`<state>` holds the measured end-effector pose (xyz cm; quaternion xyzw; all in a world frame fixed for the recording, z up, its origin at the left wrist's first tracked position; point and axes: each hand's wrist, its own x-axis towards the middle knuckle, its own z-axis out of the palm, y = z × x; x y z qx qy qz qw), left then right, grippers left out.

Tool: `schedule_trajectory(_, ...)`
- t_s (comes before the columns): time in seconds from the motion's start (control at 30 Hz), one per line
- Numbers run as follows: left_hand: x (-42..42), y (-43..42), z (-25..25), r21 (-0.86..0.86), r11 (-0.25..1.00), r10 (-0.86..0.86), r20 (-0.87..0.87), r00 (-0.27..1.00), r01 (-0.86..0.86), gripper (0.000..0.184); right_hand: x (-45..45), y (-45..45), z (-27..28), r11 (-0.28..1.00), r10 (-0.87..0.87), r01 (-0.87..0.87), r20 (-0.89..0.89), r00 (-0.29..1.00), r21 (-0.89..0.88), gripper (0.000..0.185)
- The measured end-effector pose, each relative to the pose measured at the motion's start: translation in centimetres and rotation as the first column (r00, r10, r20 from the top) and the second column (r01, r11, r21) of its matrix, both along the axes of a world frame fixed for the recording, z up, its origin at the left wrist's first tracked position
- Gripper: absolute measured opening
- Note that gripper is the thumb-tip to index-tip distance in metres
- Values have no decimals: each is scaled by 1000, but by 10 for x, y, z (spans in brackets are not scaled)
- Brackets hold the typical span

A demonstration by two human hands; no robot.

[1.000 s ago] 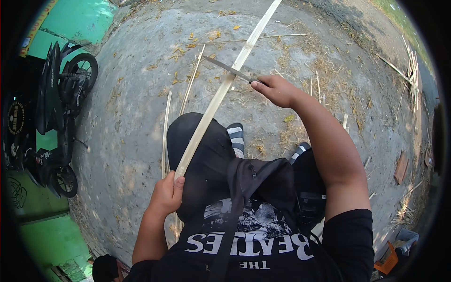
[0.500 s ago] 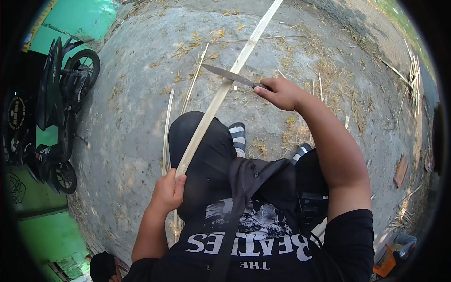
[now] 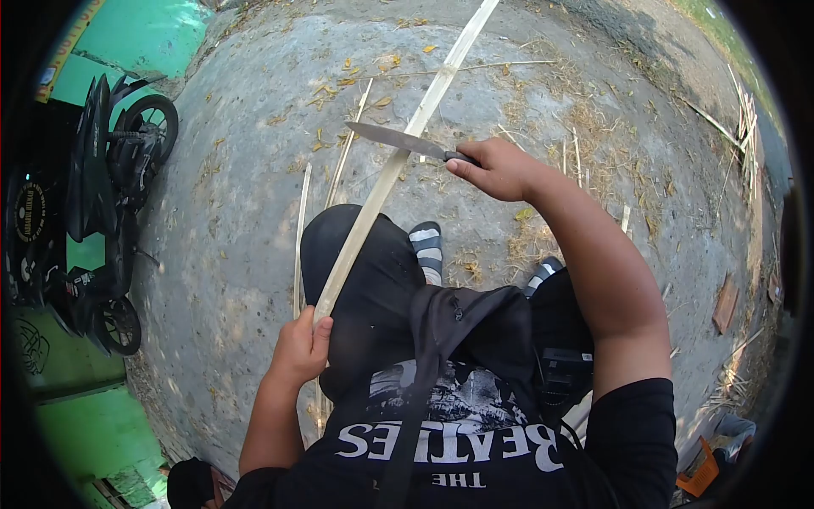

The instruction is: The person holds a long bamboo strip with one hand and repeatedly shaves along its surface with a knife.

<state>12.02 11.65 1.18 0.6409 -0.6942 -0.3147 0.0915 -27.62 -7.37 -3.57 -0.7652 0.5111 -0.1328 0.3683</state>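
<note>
A long, pale bamboo strip point(image 3: 360, 233) runs slantwise from my left thigh up past the top of the head view. Its near end is gripped by my left hand point(image 3: 298, 349), thumb pressed along the top. My right hand point(image 3: 496, 170) is closed around the dark handle of a knife point(image 3: 394, 138). The blade lies across the strip beyond my knee, its tip pointing left. Whether the edge bites into the bamboo cannot be made out.
Thin strips point(image 3: 346, 146) lie on the concrete ground point(image 3: 229, 170) among dry leaves and shavings. A motorcycle point(image 3: 106, 170) stands at left. More strips point(image 3: 746, 136) are piled at far right, with an orange basket point(image 3: 699, 469) at lower right. Another person's dark cap point(image 3: 188, 483) shows at lower left.
My right hand and the knife have shifted slightly left and toward me along the strip. The strip's far end has swung a little left. My left hand keeps its hold.
</note>
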Motion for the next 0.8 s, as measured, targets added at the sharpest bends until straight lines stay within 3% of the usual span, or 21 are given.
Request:
schedule_trajectory(0.07,0,-2,-2,-20,1000,-16,-4,1000,16,39,11,10,10,992,113,-116,-64,991,-43,58)
schedule_trajectory(0.17,0,0,-3,-28,999,-21,-15,1000,21,40,4,7,5,994,111,-112,-28,993,-20,58)
schedule_trajectory(0.2,-1,0,-2,-34,999,-20,-21,1000,19,41,-5,-1,-3,1000,14,-14,25,1000,21,58)
schedule_trajectory(0.33,1,-5,8,15,999,-38,43,998,37,41,-23,-10,-21,989,-110,107,18,994,101,58)
schedule_trajectory(0.43,2,-7,3,22,999,-28,32,999,27,41,-12,-5,-8,993,-86,82,43,995,86,57)
schedule_trajectory(0.57,3,-7,-2,27,999,-25,-17,1000,25,40,7,12,3,995,101,-101,9,995,-13,57)
schedule_trajectory(0.7,3,-7,3,51,998,-19,-15,1000,20,41,-10,-7,-4,999,-10,12,-48,999,44,55)
schedule_trajectory(0.8,2,-7,5,25,999,-30,-17,999,31,40,-2,-3,-6,999,-34,34,10,999,21,55)
